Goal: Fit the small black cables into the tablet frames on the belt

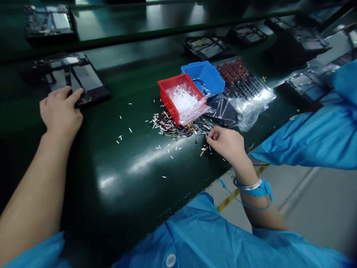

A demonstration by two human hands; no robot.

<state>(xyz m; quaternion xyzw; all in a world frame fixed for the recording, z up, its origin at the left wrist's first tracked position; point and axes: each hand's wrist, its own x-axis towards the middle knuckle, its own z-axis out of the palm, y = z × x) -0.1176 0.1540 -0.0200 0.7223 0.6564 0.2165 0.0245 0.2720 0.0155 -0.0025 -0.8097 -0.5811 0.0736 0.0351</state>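
On a dark green table (97, 126), the left hand (60, 112) rests loosely spread fingers on a device (88, 77); the right hand (227, 143) bunches its fingertips at some wires (182, 131), grip impossible to tell.

Bench (97, 126), left end: device (87, 76), left hand (61, 113) on its near edge; second device (60, 20) behind it, on the rear ledge (111, 22). Middle: front bin (169, 98) with small pieces (182, 98) inside; rear bin (220, 83) just behind and right. Cable pile (173, 128) before front bin, right hand (227, 143) at pile's right end. Loose bits (164, 177) left of and before pile. Bagged parts (241, 80) right of bins; more devices (206, 46) behind. Co-worker's sleeve (312, 134) far right.
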